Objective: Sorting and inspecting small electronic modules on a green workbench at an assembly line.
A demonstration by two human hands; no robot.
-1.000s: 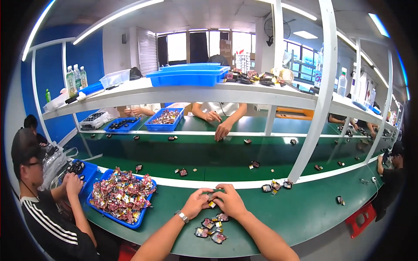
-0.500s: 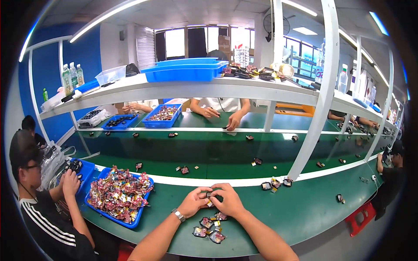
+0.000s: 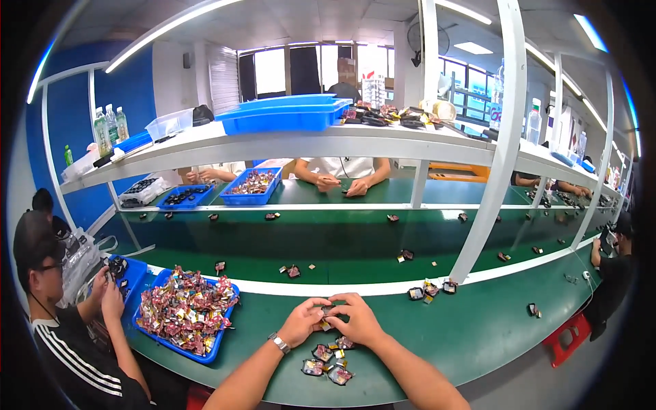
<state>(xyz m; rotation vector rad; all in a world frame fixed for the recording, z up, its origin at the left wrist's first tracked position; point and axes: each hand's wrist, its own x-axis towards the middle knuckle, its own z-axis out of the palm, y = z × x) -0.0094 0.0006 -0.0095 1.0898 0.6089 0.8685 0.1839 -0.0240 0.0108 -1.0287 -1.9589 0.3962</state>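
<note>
My left hand (image 3: 303,322), with a metal watch on its wrist, and my right hand (image 3: 358,321) meet above the green table. Their fingertips pinch one small electronic assembly, mostly hidden behind the fingers. Just below lie several small black-cased assemblies (image 3: 338,375) with reddish boards and silver and yellow patches, in a loose cluster. To the left of my hands stands a blue tray (image 3: 213,352), heaped with small reddish circuit boards (image 3: 184,307).
A white ledge runs behind my hands, with a few assemblies (image 3: 430,290) by the post (image 3: 488,184). Beyond it, more lie on a green belt (image 3: 355,239). A co-worker (image 3: 58,307) sits at left beside a second blue tray (image 3: 132,277). A shelf (image 3: 287,145) spans overhead.
The view has shifted slightly. My hands stay together around the small assembly, with fingers slightly repositioned. The co-worker at left has lowered their hands a little; the cluster looks much the same.
</note>
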